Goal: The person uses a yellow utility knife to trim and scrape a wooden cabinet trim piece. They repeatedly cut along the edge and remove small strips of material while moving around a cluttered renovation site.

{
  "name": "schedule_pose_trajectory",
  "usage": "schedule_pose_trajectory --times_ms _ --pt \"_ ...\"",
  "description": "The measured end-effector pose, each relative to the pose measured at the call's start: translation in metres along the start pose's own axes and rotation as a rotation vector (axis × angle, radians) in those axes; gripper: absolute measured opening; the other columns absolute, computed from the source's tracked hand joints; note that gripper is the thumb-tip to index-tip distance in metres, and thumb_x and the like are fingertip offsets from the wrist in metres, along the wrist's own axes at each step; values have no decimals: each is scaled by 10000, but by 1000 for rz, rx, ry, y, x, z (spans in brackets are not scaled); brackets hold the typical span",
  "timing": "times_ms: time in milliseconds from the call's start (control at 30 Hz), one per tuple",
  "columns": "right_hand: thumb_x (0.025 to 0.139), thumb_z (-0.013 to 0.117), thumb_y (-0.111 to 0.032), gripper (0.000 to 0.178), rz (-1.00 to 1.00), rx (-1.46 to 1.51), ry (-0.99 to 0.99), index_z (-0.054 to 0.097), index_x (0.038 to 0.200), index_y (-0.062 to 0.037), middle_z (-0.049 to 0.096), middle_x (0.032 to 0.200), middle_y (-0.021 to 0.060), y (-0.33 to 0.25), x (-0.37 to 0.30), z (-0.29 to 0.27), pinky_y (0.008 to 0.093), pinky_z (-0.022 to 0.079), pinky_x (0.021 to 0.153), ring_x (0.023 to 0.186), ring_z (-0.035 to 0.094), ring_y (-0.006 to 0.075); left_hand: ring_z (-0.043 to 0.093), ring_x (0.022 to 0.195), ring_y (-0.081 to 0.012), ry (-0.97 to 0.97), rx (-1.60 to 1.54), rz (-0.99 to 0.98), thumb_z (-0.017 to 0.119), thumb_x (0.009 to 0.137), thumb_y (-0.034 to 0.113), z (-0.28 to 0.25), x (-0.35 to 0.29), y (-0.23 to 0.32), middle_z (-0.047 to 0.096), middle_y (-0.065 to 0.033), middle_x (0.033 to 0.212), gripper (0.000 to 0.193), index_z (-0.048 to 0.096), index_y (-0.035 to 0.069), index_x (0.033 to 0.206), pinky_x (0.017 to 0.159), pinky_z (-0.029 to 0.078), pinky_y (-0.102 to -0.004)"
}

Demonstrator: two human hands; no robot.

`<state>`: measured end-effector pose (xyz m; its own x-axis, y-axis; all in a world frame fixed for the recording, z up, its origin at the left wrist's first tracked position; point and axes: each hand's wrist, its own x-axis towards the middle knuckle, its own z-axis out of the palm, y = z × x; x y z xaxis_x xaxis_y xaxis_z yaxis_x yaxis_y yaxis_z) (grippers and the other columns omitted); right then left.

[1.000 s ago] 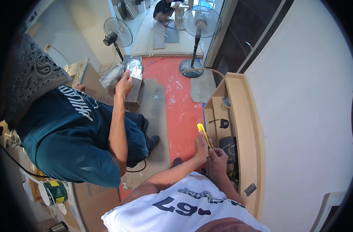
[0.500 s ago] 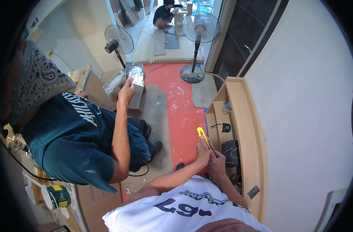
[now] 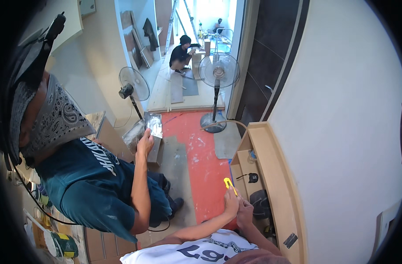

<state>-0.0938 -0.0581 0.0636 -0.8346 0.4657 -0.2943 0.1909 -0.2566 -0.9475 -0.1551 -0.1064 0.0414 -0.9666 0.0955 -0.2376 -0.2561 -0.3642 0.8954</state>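
Observation:
A yellow utility knife (image 3: 228, 183) points up and away from me in front of my chest. Its lower part is in my left hand (image 3: 231, 203), whose fingers are closed round it. My right hand (image 3: 245, 213) is closed against the left one at the knife's lower end, and its fingertips are partly hidden. I cannot make out a blade. To the right of my hands, inside a pale wooden cabinet (image 3: 278, 182) lying along the wall, are a black tape measure (image 3: 253, 177) and a dark bag (image 3: 259, 203).
On my left a co-worker in a dark green shirt (image 3: 95, 193) holds a shiny metal plate (image 3: 153, 125). Two standing fans (image 3: 218, 72) are ahead, and another person in black (image 3: 179, 56) crouches beyond. Red sheeting (image 3: 201, 176) covers the floor. A tub (image 3: 64, 244) stands lower left.
My view has tilted upward, so the fans, the cabinet and my hands sit lower in the picture. Both hands stay together at the utility knife. The co-worker still holds the metal plate.

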Motion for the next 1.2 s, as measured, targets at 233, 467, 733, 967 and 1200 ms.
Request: schedule_pose_trajectory --times_ms 233,467,733,967,1200 --pt "1012 521 -341 371 -293 -52 65 664 989 1 588 814 -38 -6 15 -7 252 451 649 772 511 71 510 729 -130 -65 42 112 332 1051 421 25 6 35 496 -14 829 385 514 83 1018 620 450 -302" --pt "1030 457 -281 368 -28 494 -134 630 1105 34 688 913 104 -64 -6 4 276 547 723 789 663 141 556 632 -172 -244 -438 -132 286 1041 489 27 21 104 506 -50 699 481 484 51 1024 616 504 -310" --pt "968 581 -234 272 140 201 75 664 1056 9 669 864 56 -25 -36 -54 232 526 663 730 622 91 600 657 -202 -363 -315 -369 326 1010 549 30 0 65 551 -62 729 538 485 39 1080 632 516 -334" --pt "918 613 -193 226 337 -6 420 670 1007 7 652 812 28 53 -110 -133 245 513 625 705 601 89 563 645 -175 -418 37 -748 464 1018 336 -8 -4 4 542 -39 786 275 504 89 1134 540 502 -312" --pt "916 594 -151 154 341 -11 845 665 958 -21 643 806 25 123 -205 -207 253 508 601 688 591 95 573 623 -166 -503 245 -956 475 1013 295 -7 -66 -23 559 -37 770 234 508 95 1131 512 497 -297"
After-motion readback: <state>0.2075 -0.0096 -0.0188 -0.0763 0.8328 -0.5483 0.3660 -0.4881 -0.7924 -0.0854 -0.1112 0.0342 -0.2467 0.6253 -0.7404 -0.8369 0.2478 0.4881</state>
